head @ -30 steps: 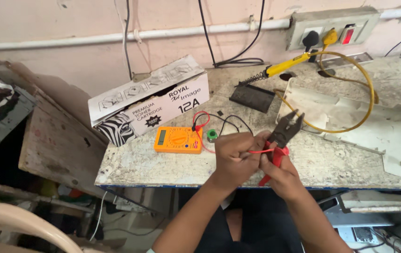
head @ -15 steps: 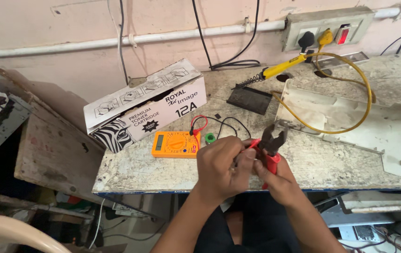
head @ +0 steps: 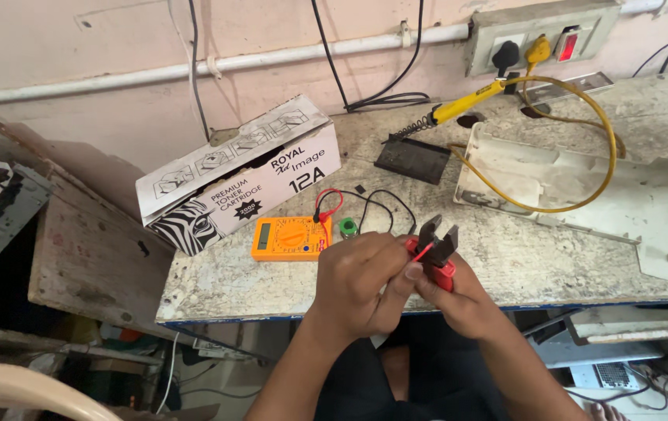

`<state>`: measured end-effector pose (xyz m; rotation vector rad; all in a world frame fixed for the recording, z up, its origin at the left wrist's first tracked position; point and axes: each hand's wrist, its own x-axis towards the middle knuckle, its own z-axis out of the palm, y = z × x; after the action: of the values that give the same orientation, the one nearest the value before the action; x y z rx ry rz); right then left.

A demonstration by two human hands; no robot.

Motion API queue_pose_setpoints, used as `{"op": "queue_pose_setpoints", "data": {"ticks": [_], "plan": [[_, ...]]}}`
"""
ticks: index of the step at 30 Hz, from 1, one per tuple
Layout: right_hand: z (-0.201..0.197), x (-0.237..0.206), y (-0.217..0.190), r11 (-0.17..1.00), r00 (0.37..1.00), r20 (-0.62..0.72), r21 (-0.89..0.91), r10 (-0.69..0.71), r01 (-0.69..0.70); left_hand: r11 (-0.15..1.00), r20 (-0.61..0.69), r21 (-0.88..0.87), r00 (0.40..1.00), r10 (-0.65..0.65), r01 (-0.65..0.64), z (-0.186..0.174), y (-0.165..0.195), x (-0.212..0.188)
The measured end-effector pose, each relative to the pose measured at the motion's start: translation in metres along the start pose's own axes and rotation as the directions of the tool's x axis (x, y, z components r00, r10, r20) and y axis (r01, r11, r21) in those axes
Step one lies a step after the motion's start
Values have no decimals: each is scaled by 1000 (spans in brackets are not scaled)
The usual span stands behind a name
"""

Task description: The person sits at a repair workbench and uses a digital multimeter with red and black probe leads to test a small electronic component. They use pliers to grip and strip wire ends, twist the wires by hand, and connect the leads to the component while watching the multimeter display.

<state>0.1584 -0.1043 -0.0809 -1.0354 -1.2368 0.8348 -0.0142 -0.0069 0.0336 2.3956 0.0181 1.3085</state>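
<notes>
At the near edge of the stone surface (head: 271,273), the right hand (head: 458,300) grips a pair of red-handled cutting pliers (head: 435,248), fingers wrapped tight around the handles, the dark jaws pointing up and standing slightly apart. The left hand (head: 361,281) holds a thin red wire (head: 423,252), pinched between thumb and fingertips, with its free end reaching into the gap of the jaws. Just beyond the hands lie an orange multimeter (head: 291,238) with its red and black leads, and a small green roll (head: 348,227) beside it. Farther back sit a white printed carton (head: 240,175), a dark flat pad (head: 412,160), a yellow-handled soldering iron (head: 458,105) and a pale plastic housing (head: 583,195) with a yellow cable (head: 575,140) looped over it. The likely risk is that the jaws bite too deep and sever the strands, since the wire is very thin. The pinching fingertips sit close to the cutting edges, so a slip could nick them. All of this hangs off the surface's edge, so a dropped piece would fall into the clutter below.
</notes>
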Motion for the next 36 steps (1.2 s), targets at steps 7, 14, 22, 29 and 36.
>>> {"op": "queue_pose_setpoints", "data": {"ticks": [7, 14, 22, 29, 36], "plan": [[-6, -4, 16, 997, 1000, -4, -78, -31, 30, 1000, 31, 16, 999, 8, -9, 1, 0, 1], [-7, -6, 23, 997, 1000, -11, -80, 12, -13, 1000, 41, 24, 999, 0, -1, 1, 1, 0], [-5, -6, 20, 999, 1000, -15, -27, 20, -20, 998, 45, 62, 999, -7, 4, 1, 2, 0], [-5, -6, 19, 995, 995, -5, -12, -100, 100, 996, 15, 91, 1000, -4, 3, 5, 4, 1], [-13, -7, 29, 1000, 995, 103, -29, 0, 3, 945, 155, -162, 953, -260, 284, 4, 1, 0]]}}
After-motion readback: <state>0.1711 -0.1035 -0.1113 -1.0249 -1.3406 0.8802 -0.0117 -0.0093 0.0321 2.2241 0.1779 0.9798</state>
